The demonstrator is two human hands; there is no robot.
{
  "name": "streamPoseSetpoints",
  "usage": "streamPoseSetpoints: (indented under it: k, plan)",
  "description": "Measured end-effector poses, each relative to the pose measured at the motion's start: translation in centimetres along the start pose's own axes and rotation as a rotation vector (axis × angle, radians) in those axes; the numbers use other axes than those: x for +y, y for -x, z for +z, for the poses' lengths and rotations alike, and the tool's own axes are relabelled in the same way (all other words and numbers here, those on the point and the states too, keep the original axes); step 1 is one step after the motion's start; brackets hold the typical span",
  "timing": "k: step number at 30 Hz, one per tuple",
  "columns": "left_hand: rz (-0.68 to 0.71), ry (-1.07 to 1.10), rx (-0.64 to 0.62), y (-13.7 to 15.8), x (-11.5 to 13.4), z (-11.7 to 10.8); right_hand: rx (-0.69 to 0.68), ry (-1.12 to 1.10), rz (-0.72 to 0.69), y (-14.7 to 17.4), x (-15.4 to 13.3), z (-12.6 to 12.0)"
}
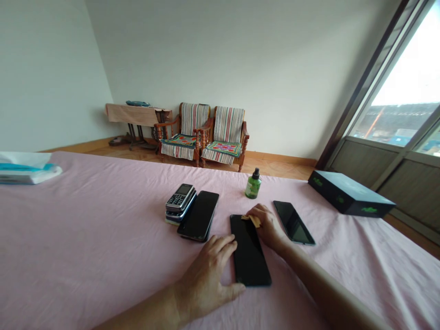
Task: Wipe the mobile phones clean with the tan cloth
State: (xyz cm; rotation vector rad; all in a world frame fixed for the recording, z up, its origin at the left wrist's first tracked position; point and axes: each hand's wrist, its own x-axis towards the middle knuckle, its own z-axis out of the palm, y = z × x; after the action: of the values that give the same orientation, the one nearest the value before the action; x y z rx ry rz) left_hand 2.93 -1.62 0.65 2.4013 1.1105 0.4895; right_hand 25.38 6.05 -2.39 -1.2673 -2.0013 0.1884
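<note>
A black smartphone (249,256) lies screen up on the pink cloth in front of me. My left hand (211,266) rests with fingers and thumb spread, the fingertips at the phone's left edge and the thumb near its lower left corner. Pinched in my right hand (268,224) is a small yellow cloth (253,220), pressed on the top end of the screen. To the right lies another dark smartphone (294,222). On the left, a large black phone (199,214) sits on top of another, leaning close to a stack of small phones with a silver keypad phone (180,196) uppermost.
A green bottle with a black cap (253,184) stands beyond the phones. A black box (350,195) is at the right edge, and a tissue pack (29,169) at far left. Behind the pink-covered surface (103,256) are two wooden chairs (223,133) and a small table (137,114).
</note>
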Motion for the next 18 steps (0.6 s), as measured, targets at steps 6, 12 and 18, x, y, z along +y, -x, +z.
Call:
streamPoseSetpoints:
  k: [6,12,18]
  plan:
    - [0.038,0.055,0.041,0.3,-0.2,-0.1,0.0,-0.026,0.005,0.8,-0.8,-0.8]
    - [0.031,0.068,0.01,0.3,0.0,-0.4,-0.045,-0.063,0.026,5.4,-4.0,-2.4]
    - [0.018,0.054,0.004,0.4,0.2,-0.4,-0.099,-0.197,0.002,10.9,-6.0,-3.2]
